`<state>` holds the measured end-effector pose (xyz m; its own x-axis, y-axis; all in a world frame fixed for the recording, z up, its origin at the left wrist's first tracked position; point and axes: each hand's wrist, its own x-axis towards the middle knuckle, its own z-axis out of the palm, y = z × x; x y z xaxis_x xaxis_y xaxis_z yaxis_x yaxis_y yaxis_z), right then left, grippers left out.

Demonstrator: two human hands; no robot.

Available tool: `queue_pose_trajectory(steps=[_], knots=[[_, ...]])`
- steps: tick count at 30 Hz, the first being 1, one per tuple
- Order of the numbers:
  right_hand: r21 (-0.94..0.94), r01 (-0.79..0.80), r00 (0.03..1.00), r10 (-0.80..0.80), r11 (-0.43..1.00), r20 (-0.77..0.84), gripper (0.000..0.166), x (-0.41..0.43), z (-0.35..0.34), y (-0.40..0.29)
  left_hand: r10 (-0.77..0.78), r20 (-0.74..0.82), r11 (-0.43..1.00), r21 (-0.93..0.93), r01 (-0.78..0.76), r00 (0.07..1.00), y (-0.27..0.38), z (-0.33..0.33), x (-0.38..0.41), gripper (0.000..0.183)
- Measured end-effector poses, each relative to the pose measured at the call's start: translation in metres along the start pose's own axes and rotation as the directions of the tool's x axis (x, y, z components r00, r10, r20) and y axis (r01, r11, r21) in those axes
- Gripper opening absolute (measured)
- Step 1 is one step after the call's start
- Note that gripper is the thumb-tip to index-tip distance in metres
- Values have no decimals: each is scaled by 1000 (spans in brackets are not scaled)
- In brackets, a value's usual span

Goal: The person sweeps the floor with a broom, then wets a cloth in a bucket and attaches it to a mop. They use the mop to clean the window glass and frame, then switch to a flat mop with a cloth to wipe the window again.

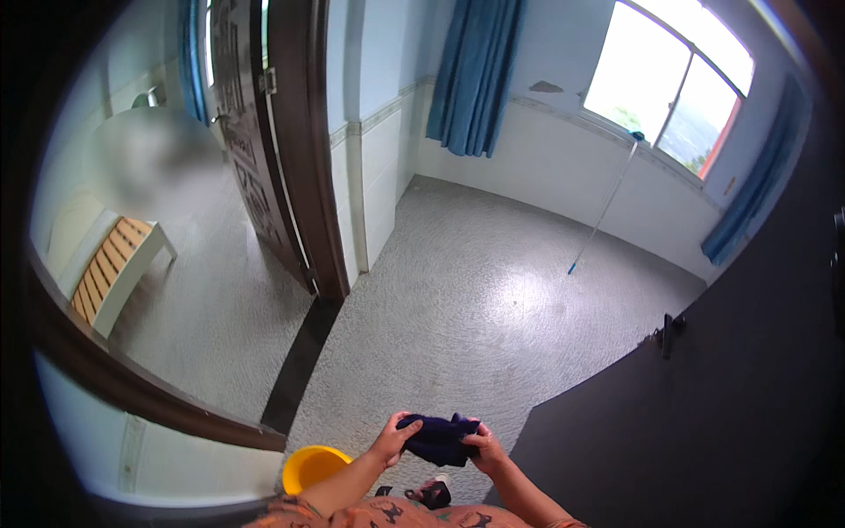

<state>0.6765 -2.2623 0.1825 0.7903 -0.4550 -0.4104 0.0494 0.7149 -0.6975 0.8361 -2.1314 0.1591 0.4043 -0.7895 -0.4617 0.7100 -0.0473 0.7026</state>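
Observation:
A dark navy cloth (437, 441) is bunched between my two hands, in front of my body above the floor. My left hand (394, 438) grips its left end, thumb on top. At its right end my right hand (486, 449) pinches the fabric between thumb and fingers. Below my left forearm stands a yellow plastic basin (315, 466), partly hidden by that arm. Its inside shows no clear contents from here.
A dark door (667, 429) with a lever handle stands at my right. Past a doorway on the left is a slatted wooden bed frame (119, 264). A long-handled mop or squeegee (604, 208) leans at the window. Blue curtains (475, 79) hang beside the window. My foot (432, 492) is below me.

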Motion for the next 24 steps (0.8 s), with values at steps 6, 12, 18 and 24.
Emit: queue_pose_trajectory(steps=[6, 12, 18, 24], knots=[[-125, 108, 984, -124, 986, -128, 23, -8, -19, -86, -125, 230, 989, 104, 103, 965, 31, 76, 27, 50], [-154, 238, 928, -271, 959, -255, 17, 47, -55, -95, -179, 326, 966, 237, 103, 928, 67, 99, 78, 60], [-827, 254, 806, -582, 501, -105, 17, 139, -84, -156, -210, 416, 957, -96, 272, 885, 92, 102, 150, 56], [-301, -94, 983, 40, 949, -181, 47, 225, -51, -219, -91, 458, 979, -123, 164, 884, 176, 135, 246, 47]])
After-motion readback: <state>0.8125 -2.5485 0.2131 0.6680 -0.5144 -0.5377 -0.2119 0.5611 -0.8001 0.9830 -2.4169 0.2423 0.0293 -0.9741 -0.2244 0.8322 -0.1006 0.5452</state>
